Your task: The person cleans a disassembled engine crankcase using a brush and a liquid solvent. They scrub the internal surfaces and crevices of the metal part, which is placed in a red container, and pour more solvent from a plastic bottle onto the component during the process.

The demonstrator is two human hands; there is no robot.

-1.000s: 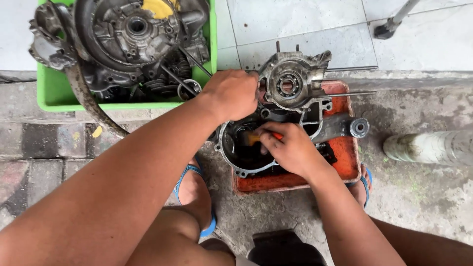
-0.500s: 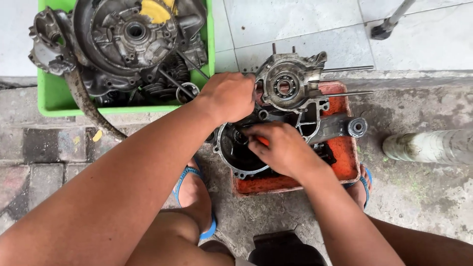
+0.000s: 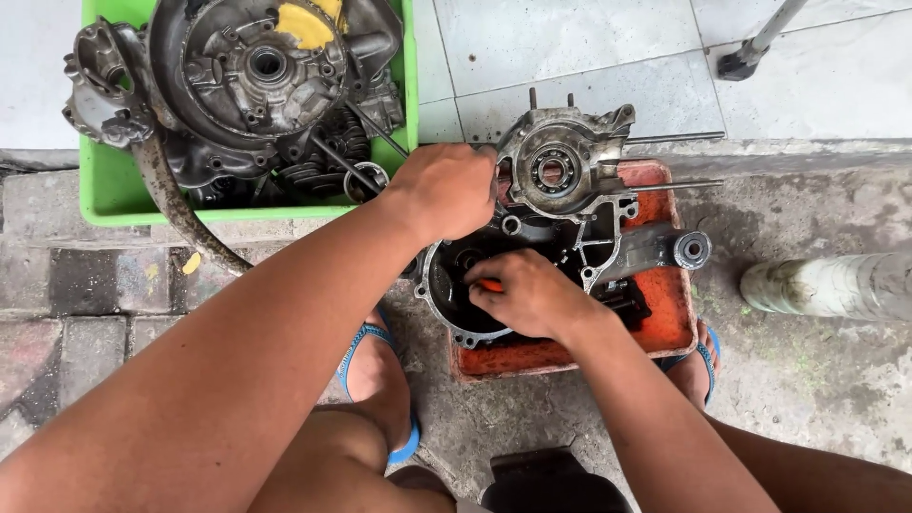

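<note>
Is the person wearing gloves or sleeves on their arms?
No. The left hand and right hand are both bare, with no gloves, rings or watch showing. Both forearms are bare too, with no sleeves in view.

Outdoor ground, daylight
Pale floor tiles (image 3: pixel 570 47) above; stained concrete (image 3: pixel 817 380) right; dark brick paving (image 3: pixel 85 285) left.

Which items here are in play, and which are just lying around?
In hand:
left hand steadying the grey engine casing
right hand holding an orange-handled tool inside it
orange tray beneath

Lying about:
green crate of engine parts
pale post
</note>
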